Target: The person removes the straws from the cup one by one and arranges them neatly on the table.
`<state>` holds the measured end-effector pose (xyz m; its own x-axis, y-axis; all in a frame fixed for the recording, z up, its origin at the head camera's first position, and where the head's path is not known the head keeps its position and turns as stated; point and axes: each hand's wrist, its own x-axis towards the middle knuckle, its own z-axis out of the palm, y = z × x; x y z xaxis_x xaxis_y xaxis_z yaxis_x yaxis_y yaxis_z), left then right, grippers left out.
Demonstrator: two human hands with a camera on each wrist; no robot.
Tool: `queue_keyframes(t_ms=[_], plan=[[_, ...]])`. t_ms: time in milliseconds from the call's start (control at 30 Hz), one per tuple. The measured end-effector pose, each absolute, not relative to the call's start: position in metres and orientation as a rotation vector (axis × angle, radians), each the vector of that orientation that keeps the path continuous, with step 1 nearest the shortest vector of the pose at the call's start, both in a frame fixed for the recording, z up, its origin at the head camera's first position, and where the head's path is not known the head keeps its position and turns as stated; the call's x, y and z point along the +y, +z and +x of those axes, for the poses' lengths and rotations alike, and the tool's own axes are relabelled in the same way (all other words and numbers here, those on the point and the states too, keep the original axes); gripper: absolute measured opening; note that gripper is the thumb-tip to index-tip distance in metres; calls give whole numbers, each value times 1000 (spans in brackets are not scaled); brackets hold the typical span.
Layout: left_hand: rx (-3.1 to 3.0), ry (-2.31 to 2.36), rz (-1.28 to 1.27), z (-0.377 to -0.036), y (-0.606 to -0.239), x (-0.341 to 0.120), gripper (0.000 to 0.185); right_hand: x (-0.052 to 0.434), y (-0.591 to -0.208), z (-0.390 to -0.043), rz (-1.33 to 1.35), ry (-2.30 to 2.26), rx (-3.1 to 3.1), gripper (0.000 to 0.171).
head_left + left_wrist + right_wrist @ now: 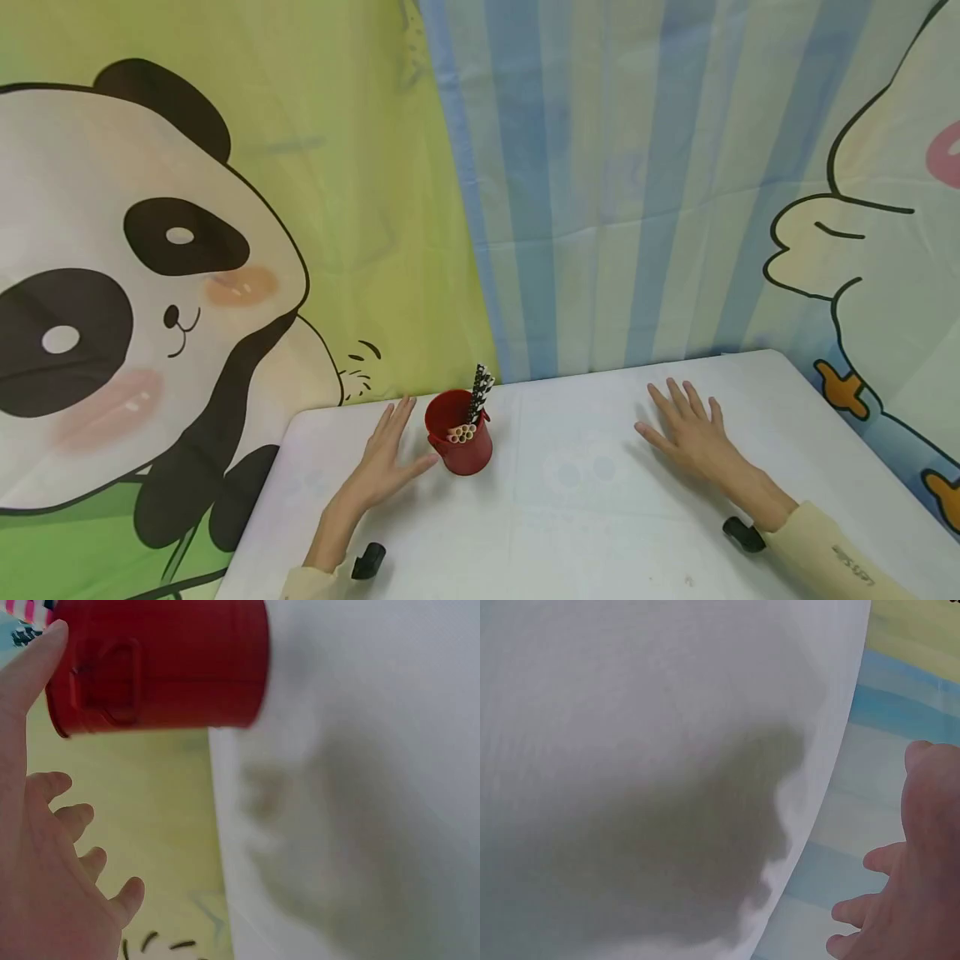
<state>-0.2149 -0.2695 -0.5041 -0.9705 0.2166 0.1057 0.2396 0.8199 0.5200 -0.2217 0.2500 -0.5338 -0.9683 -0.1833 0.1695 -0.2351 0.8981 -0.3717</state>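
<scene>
Your left hand [386, 462] lies flat on the white table [600, 517], with the fingers straight and a little spread. It holds nothing. Its thumb points at the red cup [459, 442], which stands just to the right of it. From the head view the thumb tip looks very close to the cup. In the left wrist view it seems to touch the cup's side, but that picture is blurry, so you cannot be sure.

The red cup stands upright on the far left part of the table. It has paper straws [472, 408] in it. Some are tan and short, and some are black and white and stick up higher.

Your right hand [693, 437] is well apart from the cup, on the right side of the table. It lies flat too, fingers straight and spread, and holds nothing.

Behind the table hangs a cloth with a big panda [112, 292] on it.
</scene>
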Motion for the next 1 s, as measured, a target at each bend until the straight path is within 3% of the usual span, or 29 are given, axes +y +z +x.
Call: queue_keyframes(t_ms=[467,1000], plan=[[-2974,-970,-504,-225,-483,-239,107,225,-533,-218,376,653,-2891,77],[-3000,-1004,-524,-237,-485,-236,100,205,-530,-218,415,638,-2898,75]])
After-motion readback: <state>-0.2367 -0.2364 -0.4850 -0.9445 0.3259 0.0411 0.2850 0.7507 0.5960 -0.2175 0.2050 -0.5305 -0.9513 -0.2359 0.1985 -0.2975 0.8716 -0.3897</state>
